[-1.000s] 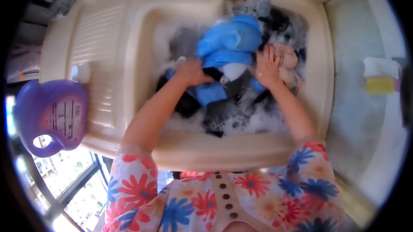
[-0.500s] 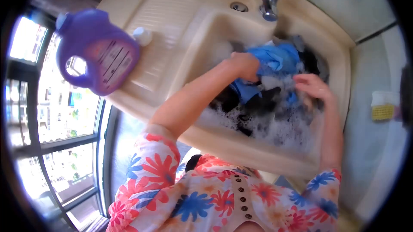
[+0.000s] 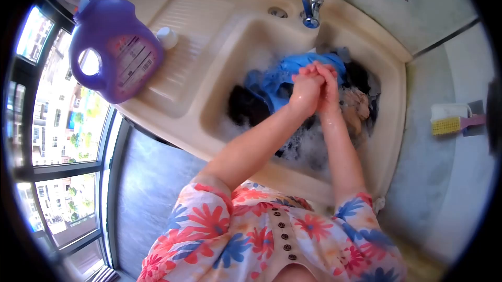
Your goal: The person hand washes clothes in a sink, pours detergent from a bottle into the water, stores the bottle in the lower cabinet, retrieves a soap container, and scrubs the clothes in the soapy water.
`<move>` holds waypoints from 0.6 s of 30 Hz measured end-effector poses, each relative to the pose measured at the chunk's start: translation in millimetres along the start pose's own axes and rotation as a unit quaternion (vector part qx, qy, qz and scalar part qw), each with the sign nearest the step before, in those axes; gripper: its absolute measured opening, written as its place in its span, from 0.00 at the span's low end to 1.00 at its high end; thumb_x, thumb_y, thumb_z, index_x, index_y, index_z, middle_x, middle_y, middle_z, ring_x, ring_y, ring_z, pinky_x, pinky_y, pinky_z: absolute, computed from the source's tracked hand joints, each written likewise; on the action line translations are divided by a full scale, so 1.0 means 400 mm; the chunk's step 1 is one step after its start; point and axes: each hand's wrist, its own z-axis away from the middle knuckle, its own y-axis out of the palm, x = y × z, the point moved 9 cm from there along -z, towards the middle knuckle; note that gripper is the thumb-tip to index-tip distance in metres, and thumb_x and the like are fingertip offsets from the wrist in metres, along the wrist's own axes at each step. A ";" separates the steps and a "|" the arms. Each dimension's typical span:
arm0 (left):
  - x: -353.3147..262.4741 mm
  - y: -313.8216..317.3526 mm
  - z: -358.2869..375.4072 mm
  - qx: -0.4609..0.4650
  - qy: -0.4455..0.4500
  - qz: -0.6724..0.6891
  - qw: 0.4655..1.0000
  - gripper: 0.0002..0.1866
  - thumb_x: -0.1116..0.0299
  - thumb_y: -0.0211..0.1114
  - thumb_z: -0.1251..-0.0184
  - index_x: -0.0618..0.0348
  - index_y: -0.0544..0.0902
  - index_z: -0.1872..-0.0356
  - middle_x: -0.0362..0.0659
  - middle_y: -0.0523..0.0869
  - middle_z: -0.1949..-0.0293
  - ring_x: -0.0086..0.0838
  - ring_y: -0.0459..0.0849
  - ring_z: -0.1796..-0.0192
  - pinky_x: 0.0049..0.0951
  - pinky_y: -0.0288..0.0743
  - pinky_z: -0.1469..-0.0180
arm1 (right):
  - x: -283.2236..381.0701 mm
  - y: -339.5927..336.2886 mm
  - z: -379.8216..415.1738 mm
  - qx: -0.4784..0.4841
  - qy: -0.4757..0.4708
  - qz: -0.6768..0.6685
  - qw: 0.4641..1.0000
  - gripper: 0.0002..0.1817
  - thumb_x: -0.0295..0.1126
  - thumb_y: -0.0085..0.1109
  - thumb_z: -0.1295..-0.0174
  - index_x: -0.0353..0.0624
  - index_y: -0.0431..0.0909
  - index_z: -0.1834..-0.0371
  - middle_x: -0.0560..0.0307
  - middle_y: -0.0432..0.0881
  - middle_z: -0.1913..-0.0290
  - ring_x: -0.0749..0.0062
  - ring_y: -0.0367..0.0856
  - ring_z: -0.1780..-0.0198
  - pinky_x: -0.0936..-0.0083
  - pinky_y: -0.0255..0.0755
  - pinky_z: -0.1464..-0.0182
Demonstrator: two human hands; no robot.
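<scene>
Cloth of bright blue, soaked fabric (image 3: pixel 285 70) lies bunched in the cream, smooth-walled sink basin (image 3: pixel 392 114), beside a black, rumpled garment (image 3: pixel 243 105) and whitish, foamy suds (image 3: pixel 311 154). The bare left hand (image 3: pixel 307 91) and bare right hand (image 3: pixel 328 91) are clasped together over it; each grip is folded against the other, and I cannot tell whether any fabric is caught between. The cloth should handle soft and limp, heavy with water and slippery with suds; a thick, gathered fold would give surer hold than a thin edge.
</scene>
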 end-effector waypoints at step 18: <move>-0.097 0.032 0.149 0.473 -0.159 -0.457 0.736 0.18 0.73 0.60 0.60 0.67 0.76 0.62 0.52 0.80 0.72 0.32 0.80 0.78 0.26 0.73 0.78 | -0.121 0.227 0.148 0.278 0.299 0.517 0.752 0.21 0.34 0.57 0.43 0.35 0.72 0.48 0.50 0.75 0.48 0.72 0.73 0.47 0.77 0.68 0.47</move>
